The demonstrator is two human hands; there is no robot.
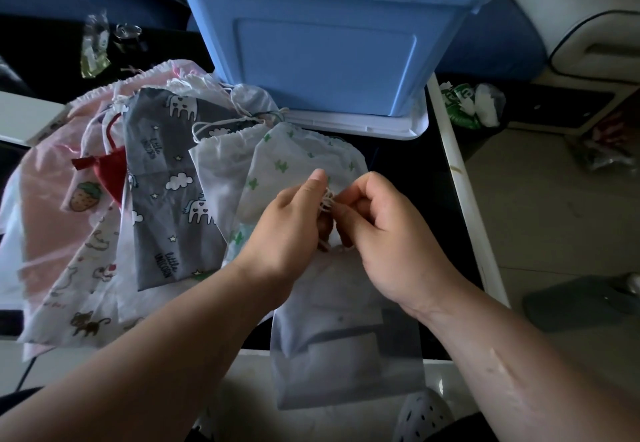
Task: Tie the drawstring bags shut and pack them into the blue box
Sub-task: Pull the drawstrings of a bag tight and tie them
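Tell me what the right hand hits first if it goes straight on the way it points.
The right hand points up-left, pinching the thin white drawstring cord; going on, it would likely bump the left hand's fingers just beyond, holding the same cord. Depth is hard to judge.

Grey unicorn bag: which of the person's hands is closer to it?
Left. The left hand sits just right of the grey unicorn bag; the right hand lies farther right, beyond the white cord both pinch.
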